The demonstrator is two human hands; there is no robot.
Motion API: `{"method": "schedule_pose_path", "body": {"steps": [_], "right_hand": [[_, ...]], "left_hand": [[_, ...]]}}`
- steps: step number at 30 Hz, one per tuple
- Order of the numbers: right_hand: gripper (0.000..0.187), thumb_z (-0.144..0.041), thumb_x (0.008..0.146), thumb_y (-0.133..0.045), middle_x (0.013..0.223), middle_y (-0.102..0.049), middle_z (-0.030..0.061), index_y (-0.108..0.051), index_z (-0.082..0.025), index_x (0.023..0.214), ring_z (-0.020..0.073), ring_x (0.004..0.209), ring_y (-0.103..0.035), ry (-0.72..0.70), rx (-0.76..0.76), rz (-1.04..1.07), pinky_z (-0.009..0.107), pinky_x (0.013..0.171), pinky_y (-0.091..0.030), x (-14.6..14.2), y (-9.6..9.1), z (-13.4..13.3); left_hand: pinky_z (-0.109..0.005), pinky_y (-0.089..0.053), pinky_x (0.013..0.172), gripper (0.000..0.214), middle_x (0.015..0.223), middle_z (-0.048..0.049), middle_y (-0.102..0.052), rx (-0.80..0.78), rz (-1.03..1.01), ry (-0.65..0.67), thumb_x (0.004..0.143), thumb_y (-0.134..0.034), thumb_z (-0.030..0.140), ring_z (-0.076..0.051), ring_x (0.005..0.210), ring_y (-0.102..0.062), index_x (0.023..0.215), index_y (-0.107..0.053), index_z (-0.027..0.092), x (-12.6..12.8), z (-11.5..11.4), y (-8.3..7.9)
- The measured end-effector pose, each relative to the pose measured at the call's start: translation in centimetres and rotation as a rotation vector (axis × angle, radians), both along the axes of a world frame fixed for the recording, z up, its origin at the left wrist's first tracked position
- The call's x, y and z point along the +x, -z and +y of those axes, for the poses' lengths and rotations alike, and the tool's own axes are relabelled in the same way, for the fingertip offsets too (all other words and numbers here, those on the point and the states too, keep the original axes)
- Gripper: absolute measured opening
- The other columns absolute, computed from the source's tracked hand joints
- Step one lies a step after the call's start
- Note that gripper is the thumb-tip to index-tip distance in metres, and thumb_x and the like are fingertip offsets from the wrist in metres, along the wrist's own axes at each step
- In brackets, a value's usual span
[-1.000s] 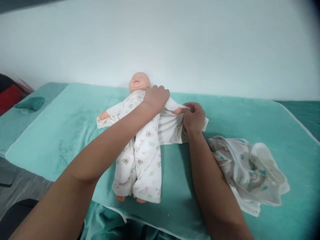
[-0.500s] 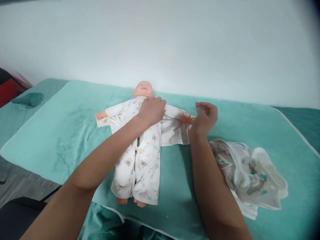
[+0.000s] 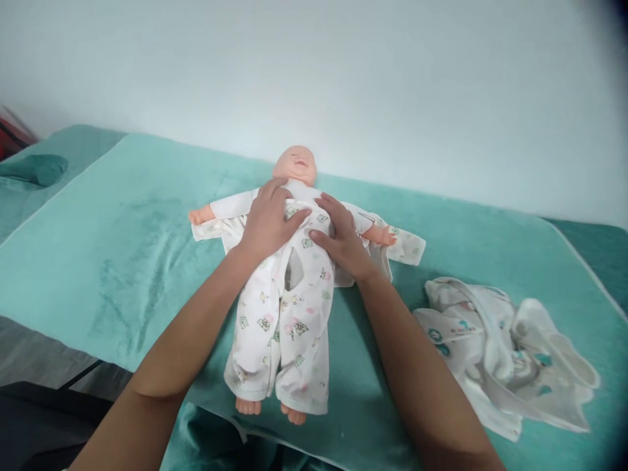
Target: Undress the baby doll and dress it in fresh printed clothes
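A baby doll [image 3: 295,165] lies on its back, arms stretched out to both sides. It has on white printed trousers [image 3: 304,327] with a gap at the crotch, pulled up high on its chest over a white undershirt [image 3: 303,190]. Under its arms spreads a printed jacket [image 3: 409,246], unfastened. My left hand [image 3: 269,219] rests on one side of the chest, fingers extended and thumb apart. On the other side lies my right hand [image 3: 342,234], its fingers slightly bent and thumb away from them, touching the trousers' upper part.
Crumpled white printed baby clothes [image 3: 510,360] lie to the right on the green mat [image 3: 118,248]. A small green pillow [image 3: 36,170] is at the far left. Behind the mat stands a white wall [image 3: 314,78]. A dark chair-like object [image 3: 44,425] is at lower left.
My right hand has left the doll's outstretched arm and come onto its chest. My left hand has shifted to the other side of the chest. The jacket's right sleeve now lies extended.
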State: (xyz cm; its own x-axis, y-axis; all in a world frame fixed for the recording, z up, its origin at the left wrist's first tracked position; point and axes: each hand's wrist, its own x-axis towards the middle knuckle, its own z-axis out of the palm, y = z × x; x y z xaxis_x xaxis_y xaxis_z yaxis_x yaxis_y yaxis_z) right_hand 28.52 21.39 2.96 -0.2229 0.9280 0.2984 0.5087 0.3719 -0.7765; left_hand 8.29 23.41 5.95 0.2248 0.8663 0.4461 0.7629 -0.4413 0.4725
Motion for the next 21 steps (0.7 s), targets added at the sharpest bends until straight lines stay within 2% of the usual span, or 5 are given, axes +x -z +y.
{"method": "schedule_pose_path", "body": {"steps": [6,9,12,17,21], "right_hand": [[0.050,-0.066,0.083,-0.071,0.156,-0.044,0.0117,-0.066,-0.027,0.115,0.0328,0.140,-0.046,0.069,0.175,-0.016,0.052,0.112,-0.044,-0.9,0.0,-0.5],[0.044,-0.069,0.083,-0.068,0.118,-0.063,0.0115,-0.065,-0.025,0.084,0.0297,0.109,-0.057,0.079,0.245,-0.028,0.048,0.094,-0.051,-1.5,-0.2,-0.9],[0.052,-0.065,0.092,-0.058,0.069,-0.052,0.0019,-0.047,-0.024,0.061,0.0220,0.076,-0.051,0.026,0.260,-0.075,0.042,0.083,-0.048,-1.2,-0.2,-1.3],[0.062,-0.066,0.095,-0.051,0.055,-0.033,-0.0029,-0.033,-0.023,0.054,0.0144,0.058,-0.035,-0.051,0.037,-0.097,0.033,0.063,-0.036,0.6,-0.1,-1.9],[0.044,-0.064,0.078,-0.074,0.078,-0.062,0.0005,-0.066,-0.020,0.080,0.0193,0.075,-0.056,-0.300,-0.305,-0.104,0.031,0.069,-0.044,2.1,-0.4,-3.6]], "left_hand": [[-0.042,-0.046,0.095,0.042,0.108,-0.0119,-0.071,0.199,0.160,-0.025,0.108,-0.035,0.048,-0.026,0.108,-0.063,0.092,-0.064,0.021,0.0,-1.6,0.3],[-0.040,-0.043,0.080,0.054,0.079,-0.0094,-0.068,0.221,0.212,-0.019,0.108,-0.029,0.053,-0.024,0.084,-0.063,0.079,-0.063,0.022,-0.2,-1.9,0.6],[-0.037,-0.038,0.071,0.061,0.065,-0.0067,-0.062,0.208,0.199,-0.020,0.107,-0.029,0.057,-0.021,0.068,-0.059,0.069,-0.060,0.022,-0.7,-2.2,1.0],[-0.034,-0.033,0.066,0.062,0.062,-0.0052,-0.062,0.077,0.166,-0.079,0.106,-0.034,0.060,-0.019,0.064,-0.058,0.064,-0.059,0.020,-3.9,-4.1,2.3],[-0.034,-0.042,0.075,0.051,0.082,-0.0055,-0.067,-0.087,0.048,0.043,0.097,-0.051,0.066,-0.022,0.082,-0.063,0.084,-0.066,0.019,-7.7,-6.6,3.6]]}}
